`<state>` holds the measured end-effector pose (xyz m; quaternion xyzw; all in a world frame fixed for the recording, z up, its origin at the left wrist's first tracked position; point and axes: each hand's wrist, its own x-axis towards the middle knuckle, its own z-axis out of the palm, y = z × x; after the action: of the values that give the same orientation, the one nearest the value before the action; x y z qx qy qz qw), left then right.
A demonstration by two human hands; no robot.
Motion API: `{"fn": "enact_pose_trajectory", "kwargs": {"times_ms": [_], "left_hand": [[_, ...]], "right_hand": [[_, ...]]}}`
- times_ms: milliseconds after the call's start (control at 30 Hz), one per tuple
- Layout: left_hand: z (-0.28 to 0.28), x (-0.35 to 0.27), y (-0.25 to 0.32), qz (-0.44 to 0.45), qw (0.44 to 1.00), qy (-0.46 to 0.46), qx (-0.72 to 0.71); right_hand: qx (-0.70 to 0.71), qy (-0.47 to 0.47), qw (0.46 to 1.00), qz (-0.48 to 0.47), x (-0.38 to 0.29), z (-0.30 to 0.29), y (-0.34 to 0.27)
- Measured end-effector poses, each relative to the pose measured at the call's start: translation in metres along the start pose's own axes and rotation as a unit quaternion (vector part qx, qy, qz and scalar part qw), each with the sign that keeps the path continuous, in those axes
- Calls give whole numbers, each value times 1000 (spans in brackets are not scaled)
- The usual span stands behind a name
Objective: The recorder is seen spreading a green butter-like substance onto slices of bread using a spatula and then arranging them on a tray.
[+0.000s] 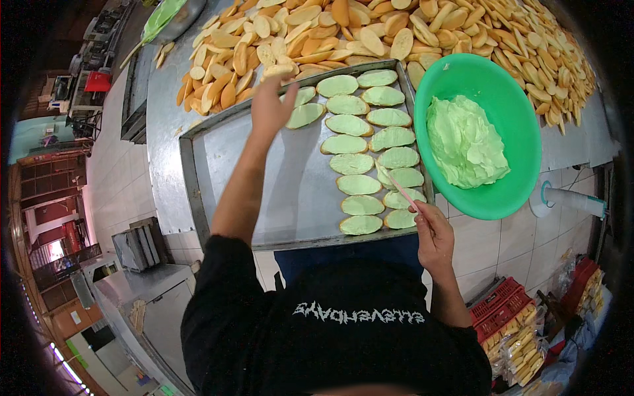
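My left hand [271, 106] is over the far edge of a metal baking tray [233, 148], at the near side of a big pile of sliced bread pieces [317, 34]; whether it grips a slice there cannot be told. My right hand [433, 232] holds a pink-handled spreader [403, 190], its cream-coated end above the slices on the tray's right side. Oval bread slices coated with pale green cream [359, 184] lie in two columns, with two more beside them near my left hand. A green plastic basin [527, 143] holding a mound of green cream [465, 143] stands right of the tray.
The heaped bread covers the far part of the metal table [166, 148]. A metal bowl [190, 20] with green cream is at the far left. Red crates [500, 297] and bagged bread [525, 356] stand at lower right. Dark trays [138, 247] rest on a counter at left.
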<state>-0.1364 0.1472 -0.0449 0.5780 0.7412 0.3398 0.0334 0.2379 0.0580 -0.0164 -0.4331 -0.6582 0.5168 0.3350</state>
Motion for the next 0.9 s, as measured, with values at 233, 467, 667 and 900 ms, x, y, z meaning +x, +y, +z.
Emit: {"fn": "enact_pose_trajectory", "kwargs": {"times_ms": [233, 467, 667, 900], "left_hand": [[39, 117, -50, 0, 972, -147, 185], [47, 141, -75, 10, 947, -211, 243], [13, 137, -79, -31, 970, -207, 120], [-38, 97, -73, -218, 960, -86, -153]], "right_hand": [[-25, 24, 999, 22, -8, -6, -2], [-41, 24, 998, 33, -7, -10, -3], [21, 25, 997, 75, 2, -6, -4], [256, 12, 955, 150, 12, 9, -8]]}}
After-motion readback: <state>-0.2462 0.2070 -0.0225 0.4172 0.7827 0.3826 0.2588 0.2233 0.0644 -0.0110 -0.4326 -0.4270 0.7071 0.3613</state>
